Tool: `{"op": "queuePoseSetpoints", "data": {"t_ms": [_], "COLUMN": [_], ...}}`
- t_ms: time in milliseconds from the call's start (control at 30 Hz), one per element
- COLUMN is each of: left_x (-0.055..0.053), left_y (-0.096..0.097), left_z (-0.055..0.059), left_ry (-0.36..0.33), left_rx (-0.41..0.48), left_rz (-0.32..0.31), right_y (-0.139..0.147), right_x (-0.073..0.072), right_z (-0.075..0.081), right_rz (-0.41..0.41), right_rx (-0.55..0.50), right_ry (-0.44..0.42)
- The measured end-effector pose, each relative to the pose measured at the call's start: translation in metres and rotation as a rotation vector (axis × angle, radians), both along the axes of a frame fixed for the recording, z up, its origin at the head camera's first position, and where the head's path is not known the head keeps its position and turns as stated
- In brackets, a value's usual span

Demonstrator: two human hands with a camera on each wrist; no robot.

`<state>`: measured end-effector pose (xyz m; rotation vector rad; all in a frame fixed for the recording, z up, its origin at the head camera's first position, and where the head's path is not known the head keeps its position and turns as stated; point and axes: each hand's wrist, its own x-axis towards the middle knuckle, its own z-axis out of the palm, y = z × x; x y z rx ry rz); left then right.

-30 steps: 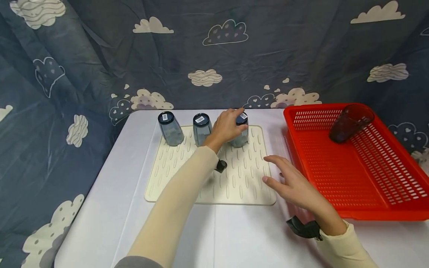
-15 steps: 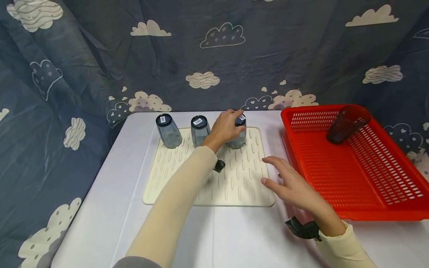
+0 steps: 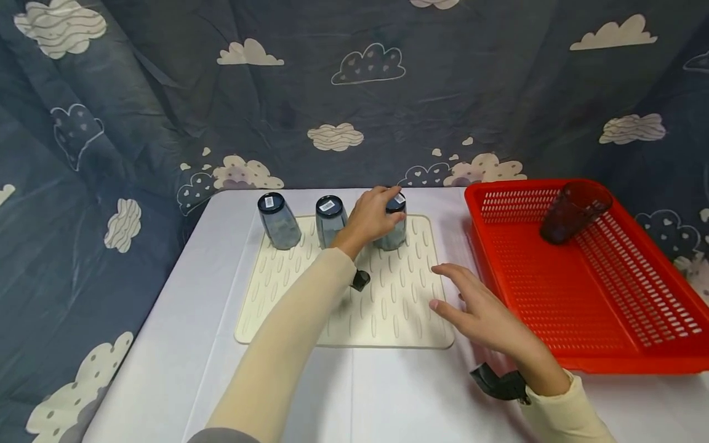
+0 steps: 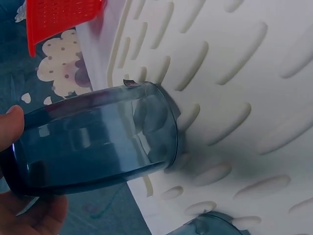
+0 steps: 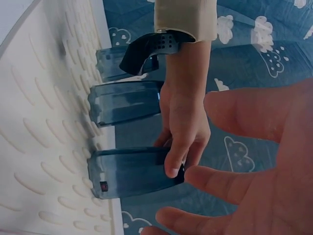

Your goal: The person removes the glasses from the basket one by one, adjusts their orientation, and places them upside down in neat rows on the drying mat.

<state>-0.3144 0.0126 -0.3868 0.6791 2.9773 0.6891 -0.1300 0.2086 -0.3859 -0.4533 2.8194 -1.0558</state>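
Note:
Three blue tinted drinking glasses stand upside down in a row along the back of a cream ridged drying mat (image 3: 399,301). My left hand (image 3: 368,218) grips the raised base of the rightmost glass (image 4: 98,137), thumb on one side and fingers on the other. That glass's rim is down at the mat. The middle glass (image 3: 329,226) and the left glass (image 3: 281,226) stand apart to its left. Above the mat's right edge my right hand (image 3: 484,311) hangs with fingers spread, holding nothing; in the right wrist view its fingers (image 5: 220,183) appear in front of the gripped glass.
A red slotted plastic basket (image 3: 559,307) stands on the white-covered table (image 3: 166,369) to the right of the mat. Inside, a dark tumbler (image 3: 573,212) leans tilted in its far corner. A cloud-patterned dark cloth (image 3: 365,98) hangs behind the table.
The head view has tilted slightly, so everything sits a little lower in it. My left hand stays on the rightmost glass, and the right hand holds its place.

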Motion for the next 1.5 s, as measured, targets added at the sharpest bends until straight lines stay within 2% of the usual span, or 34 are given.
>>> {"op": "queuePoseSetpoints", "data": {"t_ms": [200,467,667,933,1100,1300,1433,1500], "left_x": [0.0,0.003,0.002,0.005,0.005,0.006,0.013,0.022], "left_y": [-0.002,-0.002,-0.003,-0.001,-0.001,0.001,0.0,-0.004], "left_z": [-0.001,0.002,0.004,0.008,0.008,0.005,0.001,-0.002], "left_ry": [-0.003,-0.001,0.005,-0.002,-0.014,-0.041,0.0,0.054], "left_rx": [0.031,-0.057,-0.055,-0.092,-0.074,-0.074,-0.074,-0.046], "left_rz": [-0.002,-0.024,-0.025,-0.045,-0.008,0.031,0.042,0.035], "right_y": [0.0,-0.002,-0.002,-0.002,-0.003,-0.003,0.003,0.009], "right_x": [0.001,0.001,0.002,0.004,0.007,0.009,0.007,0.006], "right_z": [0.001,0.002,0.0,-0.002,0.0,0.01,0.019,0.025], "right_rz": [0.006,0.012,0.007,0.01,0.025,0.022,0.026,0.018], "right_rx": [0.0,0.006,0.001,-0.005,-0.007,0.028,0.051,0.068], "right_ry": [0.005,-0.004,-0.022,-0.003,0.028,0.026,0.025,0.022]}}
